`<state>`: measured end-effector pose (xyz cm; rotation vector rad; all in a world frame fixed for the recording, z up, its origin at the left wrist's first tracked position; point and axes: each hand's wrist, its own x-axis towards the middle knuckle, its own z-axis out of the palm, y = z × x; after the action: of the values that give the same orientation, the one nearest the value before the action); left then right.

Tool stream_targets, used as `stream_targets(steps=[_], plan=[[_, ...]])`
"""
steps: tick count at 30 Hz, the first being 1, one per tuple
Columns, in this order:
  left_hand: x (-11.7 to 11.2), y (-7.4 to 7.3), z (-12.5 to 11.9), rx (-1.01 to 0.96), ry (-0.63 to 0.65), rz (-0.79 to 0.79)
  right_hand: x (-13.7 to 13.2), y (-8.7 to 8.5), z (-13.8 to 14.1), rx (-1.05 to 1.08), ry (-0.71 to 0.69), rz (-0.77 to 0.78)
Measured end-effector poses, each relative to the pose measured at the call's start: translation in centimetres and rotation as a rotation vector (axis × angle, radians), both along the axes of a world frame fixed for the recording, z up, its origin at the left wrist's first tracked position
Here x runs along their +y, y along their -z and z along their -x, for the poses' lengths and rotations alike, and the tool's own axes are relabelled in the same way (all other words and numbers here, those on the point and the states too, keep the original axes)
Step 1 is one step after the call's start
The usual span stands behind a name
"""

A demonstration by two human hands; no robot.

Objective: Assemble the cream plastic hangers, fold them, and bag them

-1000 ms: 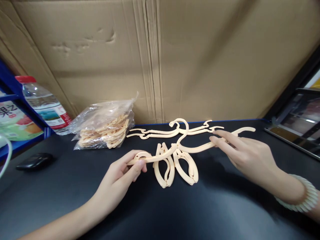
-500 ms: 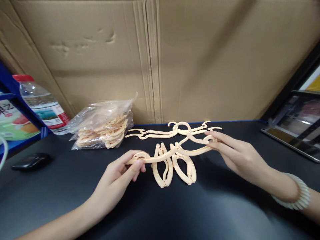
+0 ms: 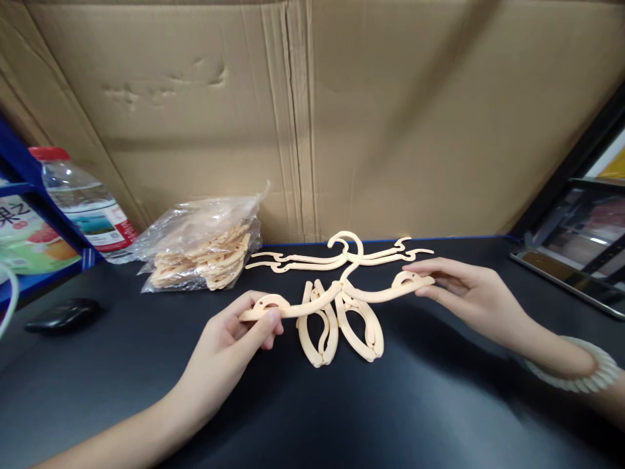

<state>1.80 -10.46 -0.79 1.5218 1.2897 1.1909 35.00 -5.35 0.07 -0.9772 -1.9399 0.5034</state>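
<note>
Between my hands a beige folding clothes hanger [image 3: 312, 306] is spread open above the table, its hook curving up and to the left. My left hand [image 3: 244, 326] pinches the left arm's end between thumb and fingers. At the other end, my right hand [image 3: 463, 293] grips the tip of the right arm with thumb and fingertips. Below and behind the held hanger lie two folded hangers [image 3: 317, 345], side by side. Farther back, unfolded hangers [image 3: 312, 262] rest along the table's far edge, their middle partly covered by the held hook.
A clear plastic bag of beige hangers [image 3: 200, 254] sits at the back left. Beside it are a water bottle [image 3: 92, 215] and a black mouse [image 3: 63, 316]. A tablet-like device [image 3: 576, 260] stands at the right. Cardboard [image 3: 415, 130] walls the back.
The hanger's hook piece has swung from the right arm to stand up at the middle. My right hand has shifted slightly right, to the arm's tip. The left hand has barely moved.
</note>
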Motion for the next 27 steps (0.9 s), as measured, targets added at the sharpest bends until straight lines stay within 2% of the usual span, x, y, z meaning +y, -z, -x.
stream_targets(steps=[6,9,12,14,17,22,27], plan=[[-0.7,-0.5,-0.7,-0.110,-0.010,0.047,-0.7,-0.5,0.7,0.413,-0.110,0.376],[-0.9,-0.6,-1.2,-0.143,0.004,0.081,-1.1,-0.5,1.5,0.598,-0.126,0.468],[-1.1,-0.5,-1.7,-0.179,0.086,0.089,-1.7,-0.3,2.2,0.661,-0.166,0.489],[-1.4,-0.5,-2.0,-0.198,0.147,0.082,-2.2,-0.1,2.6,0.607,-0.218,0.494],[-2.1,-0.6,-2.4,-0.187,0.204,0.123,-3.2,-0.1,3.0,0.417,-0.355,0.525],[-2.6,-0.9,-2.9,-0.113,0.251,0.166,-4.9,-0.9,3.6,0.133,-0.600,0.576],[-2.9,-1.0,-3.3,-0.066,0.271,0.135,-5.6,-1.6,4.1,-0.159,-0.649,0.438]])
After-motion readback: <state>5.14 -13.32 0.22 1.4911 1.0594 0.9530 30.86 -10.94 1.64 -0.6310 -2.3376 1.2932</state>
